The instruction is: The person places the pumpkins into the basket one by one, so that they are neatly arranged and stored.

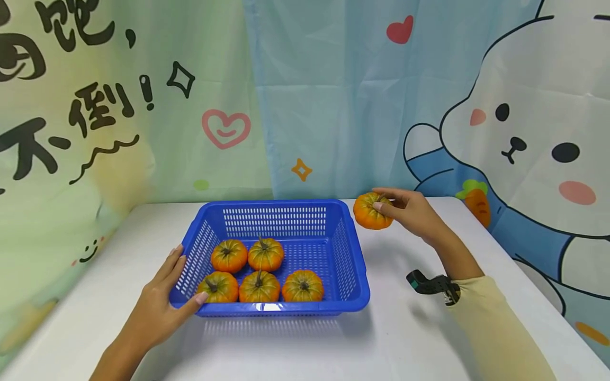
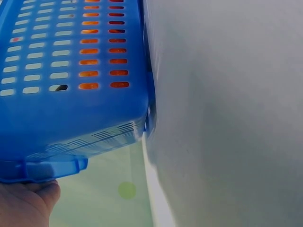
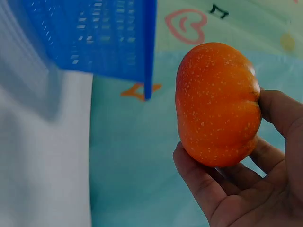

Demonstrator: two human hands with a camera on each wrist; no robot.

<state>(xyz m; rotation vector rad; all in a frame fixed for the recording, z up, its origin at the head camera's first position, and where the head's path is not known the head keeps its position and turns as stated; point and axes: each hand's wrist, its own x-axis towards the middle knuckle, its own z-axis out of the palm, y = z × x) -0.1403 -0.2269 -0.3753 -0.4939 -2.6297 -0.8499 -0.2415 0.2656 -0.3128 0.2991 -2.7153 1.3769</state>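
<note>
A small orange pumpkin (image 1: 373,211) is held in the air by my right hand (image 1: 411,211), just off the right back corner of a blue plastic basket (image 1: 358,306). Its speckled underside fills the middle of the right wrist view, with thumb and fingers (image 3: 201,182) around it. Inside the basket sit several more pumpkins (image 1: 304,286), two in a back row and the others along the front wall. My left hand (image 1: 159,296) rests on the basket's left rim, thumb at the front corner. In the left wrist view the slotted basket wall (image 2: 71,109) hides most of the pumpkins.
The basket stands on a white table (image 1: 286,349). A printed cloth backdrop (image 1: 324,106) hangs behind the table. A black wrist-worn device (image 1: 431,284) sticks out from the right forearm beside the beige sleeve (image 1: 495,328).
</note>
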